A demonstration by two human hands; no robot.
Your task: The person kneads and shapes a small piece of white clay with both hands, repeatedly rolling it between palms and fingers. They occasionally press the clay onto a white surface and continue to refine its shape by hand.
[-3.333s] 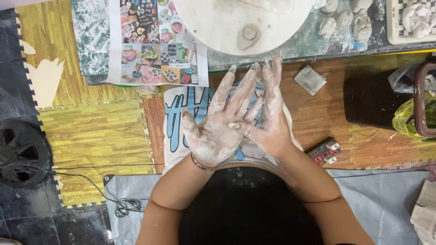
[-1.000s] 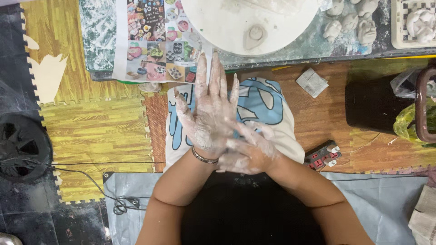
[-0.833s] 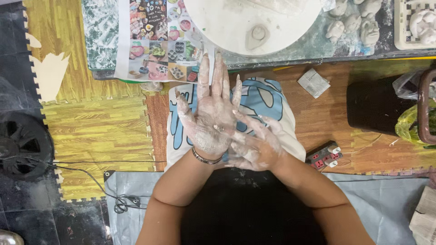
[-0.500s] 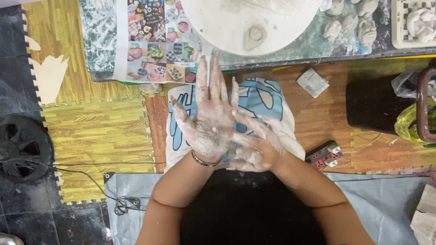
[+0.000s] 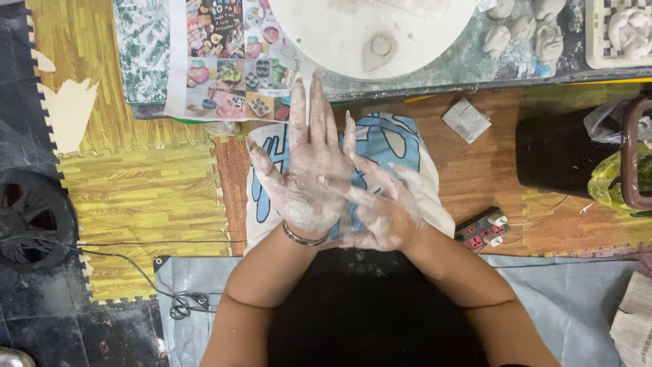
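Far left: dark fan (image 5: 30,221) on the floor. Centre frame: left hand (image 5: 309,173) spread flat, fingers up, clay-coated (bracelet at the wrist); right hand (image 5: 380,207) laid across it, fingers splayed, likely rubbing clay off, above a blue-and-white cloth (image 5: 394,146). Top: white round board (image 5: 339,34). Right: black container (image 5: 560,153).

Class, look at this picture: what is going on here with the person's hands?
A person rubs two clay-smeared hands together. The left hand is spread flat, fingers pointing away, and the right hand lies across it. Both hover over a white cloth with blue shapes. Ahead, a small clay lump sits on a round white board.
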